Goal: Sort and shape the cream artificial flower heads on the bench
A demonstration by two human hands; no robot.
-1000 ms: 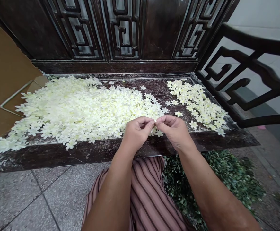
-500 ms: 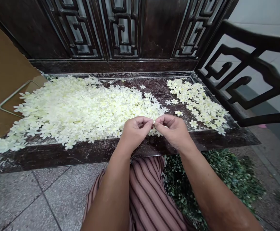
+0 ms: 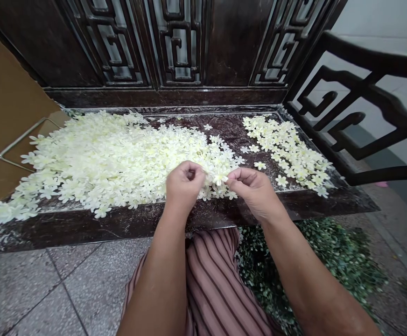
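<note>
My right hand (image 3: 254,190) pinches a small white artificial flower (image 3: 220,178) between thumb and forefinger, at the near right edge of a large flower heap (image 3: 119,158). To its left, my left hand (image 3: 185,184) is closed with thumb and forefinger curled together over the same heap. Whatever its fingertips hold, if anything, is lost against the white petals. Both hands are just above the front edge of the dark wooden bench seat (image 3: 224,212). A smaller spread of flowers with yellow centres (image 3: 291,151) lies right of my hands.
Brown cardboard (image 3: 10,116) leans at the left with a bent metal wire (image 3: 21,140) beside it. A carved backrest (image 3: 178,42) rises behind the seat, an openwork armrest (image 3: 361,102) at the right. Green artificial foliage (image 3: 322,266) lies on the floor below, beside my striped trousers (image 3: 221,284).
My hands were together at the fingertips. The left hand has moved left, away from the right, and the flower now shows at the right hand's fingertips. The right hand has barely moved.
</note>
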